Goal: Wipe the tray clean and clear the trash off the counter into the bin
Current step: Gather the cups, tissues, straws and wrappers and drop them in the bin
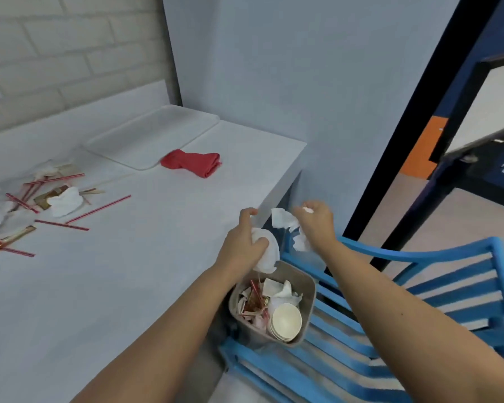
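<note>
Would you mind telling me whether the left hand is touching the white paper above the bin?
Touching. The head view shows the left hand gripping the white paper, fingers curled round it, above the bin.

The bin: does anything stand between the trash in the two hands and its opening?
Nothing visible does. The left hand holds white trash just above the open bin; the right hand holds a crumpled napkin beyond its far rim.

White tray (149, 138) flat in the counter's (128, 286) far corner — straws (98, 209), napkins (64, 200) strewn along its left edge — full beige bin (311, 290) below its right edge.
</note>
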A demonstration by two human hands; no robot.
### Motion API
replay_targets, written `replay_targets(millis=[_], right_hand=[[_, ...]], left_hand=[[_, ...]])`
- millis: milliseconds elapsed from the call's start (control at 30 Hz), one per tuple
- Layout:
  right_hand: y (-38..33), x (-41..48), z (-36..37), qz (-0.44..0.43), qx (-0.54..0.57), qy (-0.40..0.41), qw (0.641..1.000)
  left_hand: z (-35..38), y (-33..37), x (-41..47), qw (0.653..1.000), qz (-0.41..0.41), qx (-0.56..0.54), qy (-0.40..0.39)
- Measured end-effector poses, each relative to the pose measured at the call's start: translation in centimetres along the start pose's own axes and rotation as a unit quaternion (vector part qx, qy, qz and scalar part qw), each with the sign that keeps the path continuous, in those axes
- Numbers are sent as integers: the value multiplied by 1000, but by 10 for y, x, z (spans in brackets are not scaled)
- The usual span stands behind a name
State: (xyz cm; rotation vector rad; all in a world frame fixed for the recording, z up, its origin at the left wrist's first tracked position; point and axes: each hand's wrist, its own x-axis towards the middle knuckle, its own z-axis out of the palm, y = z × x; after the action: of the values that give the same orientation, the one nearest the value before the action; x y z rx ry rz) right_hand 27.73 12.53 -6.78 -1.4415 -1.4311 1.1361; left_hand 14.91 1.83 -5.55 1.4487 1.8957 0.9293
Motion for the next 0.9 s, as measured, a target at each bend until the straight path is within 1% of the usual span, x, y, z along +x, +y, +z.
replay_targets(millis=[67,133,200,300,433,500,600,767,833,900], right_hand=[[23,7,-5,32,-22,-19,999],[45,13,-7,44,-46,-35,997],[63,13,-8,34,-79,-49,995],[84,10,-9,5,-114,-66,991],[100,10,-7,-24,-184,-88,979],[107,11,-4,-29,-192,-100,976],[117,11,3,-29,-188,-141,972],[123,13,18,-72,-210,-186,957],[125,13,25,-74,-212,-233,946],[124,13,32,-69,-231,-290,926]], left_hand=[[20,-11,1,998,6,67,-1],[37,-25,3,991,-4,133,-4],[52,-42,5,985,-30,170,-13],[71,-70,6,978,-77,193,-15],[89,-100,3,973,-117,199,-27],[96,-109,0,972,-137,189,-31],[102,-115,-1,970,-161,182,-21],[100,-109,-1,976,-149,160,2],[96,-102,-1,979,-139,148,17],[92,-94,-3,982,-119,141,35]])
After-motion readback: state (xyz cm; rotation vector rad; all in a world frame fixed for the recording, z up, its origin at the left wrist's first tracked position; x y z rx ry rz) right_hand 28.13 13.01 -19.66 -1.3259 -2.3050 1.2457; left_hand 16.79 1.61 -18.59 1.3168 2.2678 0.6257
